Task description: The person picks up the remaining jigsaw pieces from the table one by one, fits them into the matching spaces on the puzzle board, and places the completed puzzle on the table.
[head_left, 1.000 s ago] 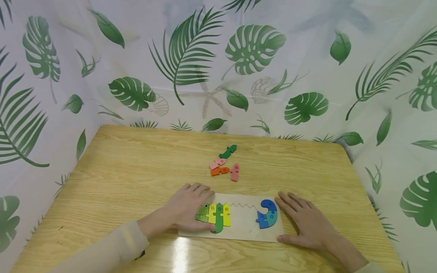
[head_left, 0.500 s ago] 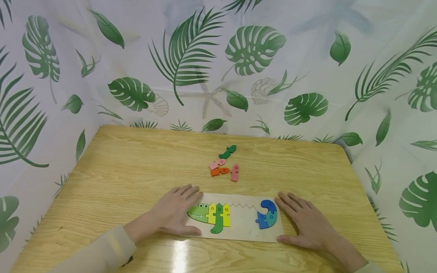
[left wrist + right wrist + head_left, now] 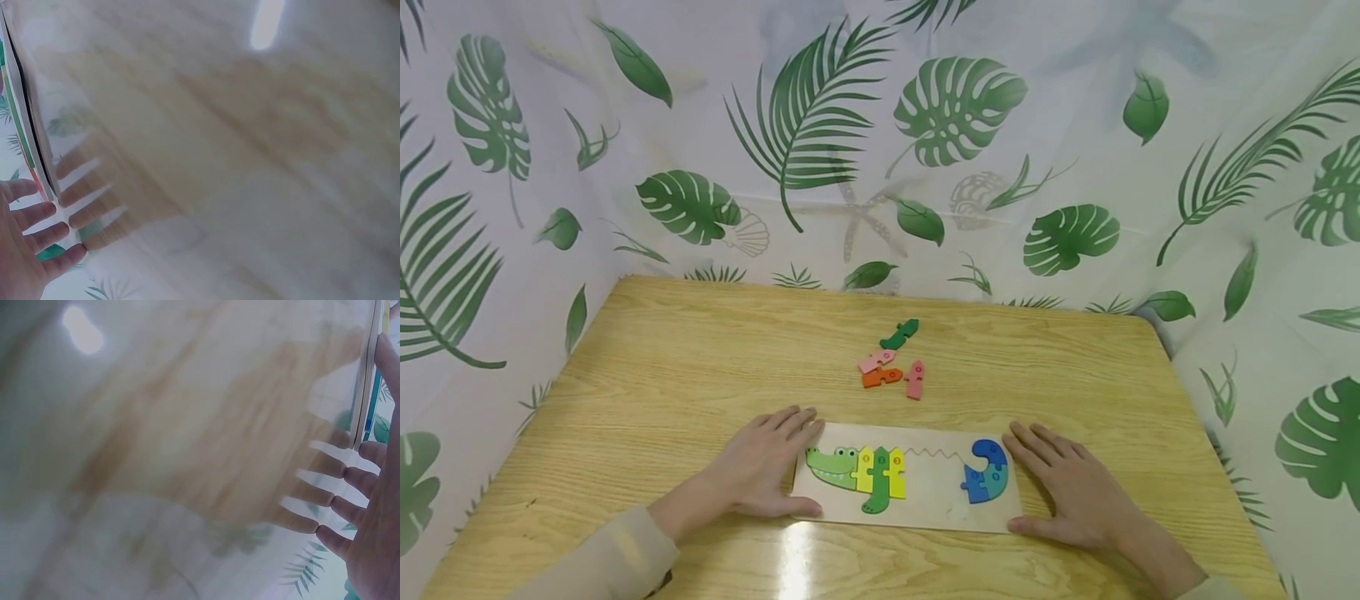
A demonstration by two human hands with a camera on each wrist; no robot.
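Observation:
In the head view a pale wooden puzzle board (image 3: 934,496) lies flat on the table. At its left sits a green crocodile head piece (image 3: 831,467), joined to yellow pieces (image 3: 865,477) with a green leg piece (image 3: 878,492) between them. Blue tail pieces (image 3: 996,477) fill the right end; bare board lies between. My left hand (image 3: 763,467) rests at the board's left edge, fingers spread, thumb by the near corner. Along the right edge lies my right hand (image 3: 1078,492), spread likewise. Both wrist views show extended fingertips (image 3: 65,259) beside the board's edge, over a glossy tabletop.
Beyond the board lie loose puzzle pieces: dark green (image 3: 900,335), light pink (image 3: 877,361), orange (image 3: 882,378) and deeper pink (image 3: 915,380). The light pink piece overlaps the orange one. A leaf-patterned curtain (image 3: 850,242) surrounds the wooden table (image 3: 700,358) at the back and sides.
My left hand has slid left from over the crocodile head to the board's left edge, uncovering the head piece. The right hand and the loose pieces have stayed in place.

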